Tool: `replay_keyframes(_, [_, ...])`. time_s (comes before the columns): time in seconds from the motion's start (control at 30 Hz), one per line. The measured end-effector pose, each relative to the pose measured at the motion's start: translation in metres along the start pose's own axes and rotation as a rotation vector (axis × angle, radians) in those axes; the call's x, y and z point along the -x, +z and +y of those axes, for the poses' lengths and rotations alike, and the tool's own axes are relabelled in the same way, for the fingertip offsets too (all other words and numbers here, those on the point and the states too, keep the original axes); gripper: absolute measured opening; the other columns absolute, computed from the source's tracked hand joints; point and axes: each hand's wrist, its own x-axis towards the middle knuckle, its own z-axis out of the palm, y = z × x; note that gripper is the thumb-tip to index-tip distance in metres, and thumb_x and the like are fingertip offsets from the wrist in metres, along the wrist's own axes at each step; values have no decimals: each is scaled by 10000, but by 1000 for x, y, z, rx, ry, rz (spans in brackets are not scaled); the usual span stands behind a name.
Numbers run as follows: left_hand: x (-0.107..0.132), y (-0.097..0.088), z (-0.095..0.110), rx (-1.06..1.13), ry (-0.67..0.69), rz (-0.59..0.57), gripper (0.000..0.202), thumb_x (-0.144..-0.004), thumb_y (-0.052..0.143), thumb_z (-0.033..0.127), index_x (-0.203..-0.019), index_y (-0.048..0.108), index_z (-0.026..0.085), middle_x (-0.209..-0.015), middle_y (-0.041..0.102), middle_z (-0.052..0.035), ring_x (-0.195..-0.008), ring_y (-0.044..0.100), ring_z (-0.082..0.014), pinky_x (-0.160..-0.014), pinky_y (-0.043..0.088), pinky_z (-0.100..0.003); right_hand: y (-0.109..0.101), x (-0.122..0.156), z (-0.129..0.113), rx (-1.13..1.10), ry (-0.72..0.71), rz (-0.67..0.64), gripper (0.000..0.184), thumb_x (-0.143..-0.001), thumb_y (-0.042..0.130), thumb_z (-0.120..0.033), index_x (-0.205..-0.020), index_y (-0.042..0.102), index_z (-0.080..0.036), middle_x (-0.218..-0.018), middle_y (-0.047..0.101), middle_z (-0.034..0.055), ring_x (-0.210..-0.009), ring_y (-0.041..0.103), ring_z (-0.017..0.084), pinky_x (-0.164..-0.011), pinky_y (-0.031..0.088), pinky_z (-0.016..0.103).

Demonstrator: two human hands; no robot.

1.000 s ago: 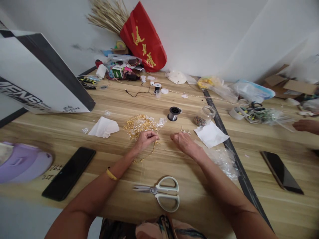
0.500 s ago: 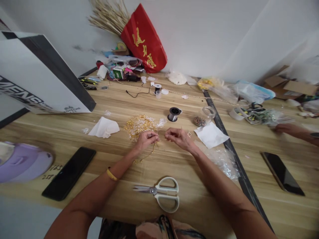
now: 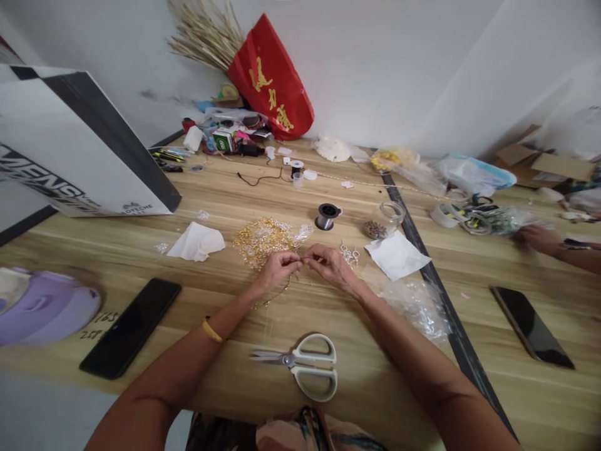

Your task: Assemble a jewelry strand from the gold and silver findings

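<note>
While left hand [image 3: 279, 268] and right hand [image 3: 328, 264] pinch something indistinct, beaded strands [image 3: 260, 241] beyond, tabletop [image 3: 277, 322] gap before scissors [image 3: 295, 360], front edge [image 3: 220, 406] nearby.

2 phones [image 3: 130, 329] [image 3: 532, 327], 1 pr scissors [image 3: 287, 359]

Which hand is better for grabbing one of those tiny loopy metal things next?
Probably the right hand: the metal loops lie just beside it. The left hand looks farther away, by the shiny gold pile, with the right hand in between.
</note>
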Motion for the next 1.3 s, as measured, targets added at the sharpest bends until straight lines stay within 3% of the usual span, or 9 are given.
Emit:
replay_keyframes(0.33, [0,0,2,13,-3,-46,204,-716,675,314,-662,645,119,-587,617,-9,-539,545,-99,-551,436,-216,5,-1,-2,-16,5,14,194,-887,529,-305,-830,639,-155,-710,628,20,-623,554,113,-570,420,219])
replay_keyframes(0.43, [-1,-1,1,41,-15,-42,241,-717,680,358,-674,649,123,-596,627,-15,-538,549,-104,-551,442,-224,7,-1,1,-99,47,32,182,-884,522,-309,-963,603,-167,-687,598,0,-597,542,108,-560,421,225])
replay_keyframes(0.53, [-2,-3,1,93,-58,4,269,-711,688,394,-711,661,126,-634,656,-28,-553,558,-107,-565,449,-230,9,-1,6,-269,118,134,355,-856,547,-337,-1170,465,-194,-724,570,-20,-545,527,97,-507,415,222])
replay_keyframes(0.67, [-3,-7,-1,181,-104,69,269,-700,707,394,-725,665,130,-655,671,-30,-567,555,-104,-577,443,-226,15,-1,10,-446,196,217,470,-805,578,-321,-1212,367,-218,-891,602,21,-491,504,68,-439,388,205])
replay_keyframes(0.9, [-4,-8,-5,323,-108,71,256,-692,722,377,-730,670,129,-672,669,-29,-599,562,-108,-598,433,-236,32,4,11,-497,212,101,577,-747,591,-218,-1268,344,-230,-912,629,17,-522,516,68,-456,405,191])
replay_keyframes(1.1, [-3,-9,-4,275,-95,84,259,-712,706,381,-751,676,127,-682,675,-31,-597,563,-107,-607,440,-241,33,4,8,-562,243,109,490,-778,601,-297,-1201,368,-214,-725,584,-36,-545,547,105,-465,410,203])
replay_keyframes(1.3, [-4,-10,-3,154,-102,139,267,-692,715,391,-748,677,133,-664,680,-29,-609,586,-119,-615,453,-238,30,3,9,-408,232,131,252,-790,611,-343,-926,496,-164,-663,532,-32,-572,473,93,-516,365,215])
